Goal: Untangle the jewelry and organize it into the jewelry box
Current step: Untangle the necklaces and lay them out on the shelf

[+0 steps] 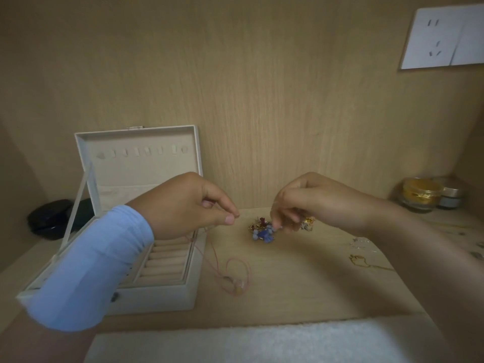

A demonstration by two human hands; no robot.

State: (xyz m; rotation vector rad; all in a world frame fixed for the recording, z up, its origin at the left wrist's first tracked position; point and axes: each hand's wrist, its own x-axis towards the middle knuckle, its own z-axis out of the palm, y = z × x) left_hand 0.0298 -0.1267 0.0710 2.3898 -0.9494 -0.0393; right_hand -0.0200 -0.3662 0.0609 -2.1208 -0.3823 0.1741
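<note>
Head view, the only one I've got. The left hand, blue sleeve pushed to the wrist, hangs just above the near corner of the open jewelry box. Thumb and forefinger are closed in a pinch on what looks like the top end of a pink cord necklace. The cord runs down from that pinch and loops on the table, beads lying just right of the box, so that piece looks free of the rest.

The right hand is down over the tangle, a clump of blue beads and gold bits in the middle of the table. Its fingertips are curled in and nipping the top of it. The picture is too soft for me to tell which strand it has.

My progress call is early days. The ring rolls in the box look bare and I see nothing hanging from the hooks in the lid. Part of the tray is hidden behind the sleeve, so I can't vouch for that.

Left to do: seat the pink cord, pull the clump apart, and then collect the gold chain and the small clear pieces lying loose under the right forearm.
</note>
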